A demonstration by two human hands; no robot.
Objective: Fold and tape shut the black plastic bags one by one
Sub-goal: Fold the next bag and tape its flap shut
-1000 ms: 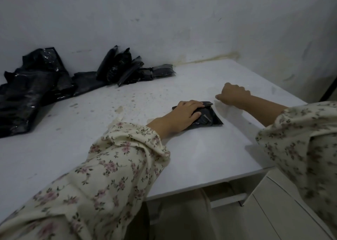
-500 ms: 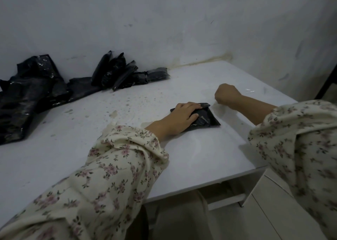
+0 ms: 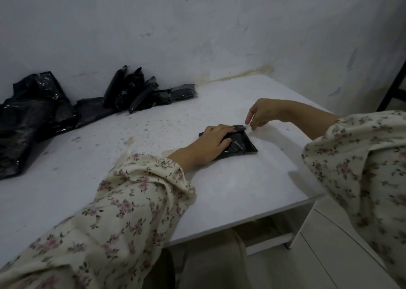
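Note:
A small folded black plastic bag (image 3: 241,143) lies on the white table (image 3: 230,190), right of centre. My left hand (image 3: 213,141) presses flat on its left half, fingers straight, and hides that part. My right hand (image 3: 263,113) hovers at the bag's far right corner with its fingers pointing down. Thumb and forefinger pinch what looks like a small strip of clear tape (image 3: 247,125) just above the folded flap. The tape is faint and hard to make out.
Several folded, taped black bags (image 3: 140,91) lean against the wall at the back. Loose unfolded black bags (image 3: 28,113) are heaped at the far left. A dark frame (image 3: 393,86) stands at the right wall; a white cabinet (image 3: 329,255) sits below the table's front edge.
My right hand was a fist on the table to the right; it has lifted, moved left to the bag's corner and uncurled into a pinch. My left hand stays on the bag.

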